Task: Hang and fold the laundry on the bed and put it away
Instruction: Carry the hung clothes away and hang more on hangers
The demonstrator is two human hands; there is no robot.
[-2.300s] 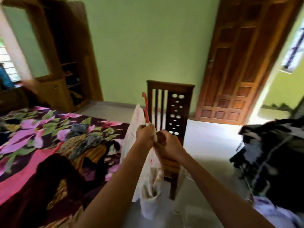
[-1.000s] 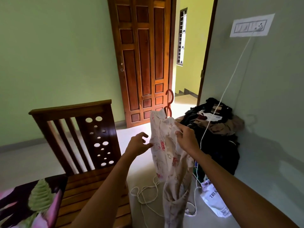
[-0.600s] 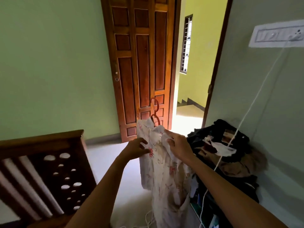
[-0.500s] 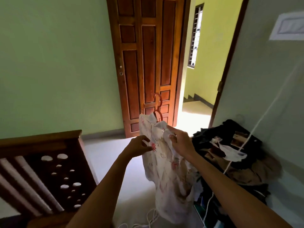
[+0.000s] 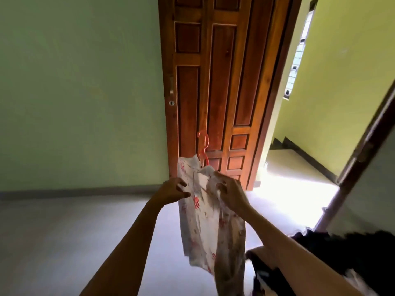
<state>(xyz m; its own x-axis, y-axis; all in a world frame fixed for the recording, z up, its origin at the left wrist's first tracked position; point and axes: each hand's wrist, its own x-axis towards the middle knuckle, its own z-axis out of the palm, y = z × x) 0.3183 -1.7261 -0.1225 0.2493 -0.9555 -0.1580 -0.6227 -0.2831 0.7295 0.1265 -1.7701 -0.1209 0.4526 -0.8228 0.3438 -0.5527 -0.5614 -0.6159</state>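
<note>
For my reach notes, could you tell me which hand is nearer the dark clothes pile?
Right. The right hand grips the floral garment left of the dark clothes pile; the left hand holds its farther edge.

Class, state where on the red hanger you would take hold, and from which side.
Grip the hanger by its hook stem, just above the garment, coming from above: only the hook stands upright, clear of cloth; the rest is hidden inside.

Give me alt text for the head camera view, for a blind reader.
The left hand and right hand hold a white floral shirt on a red hanger before an open wooden door. Dark clothes lie piled at lower right.
</note>
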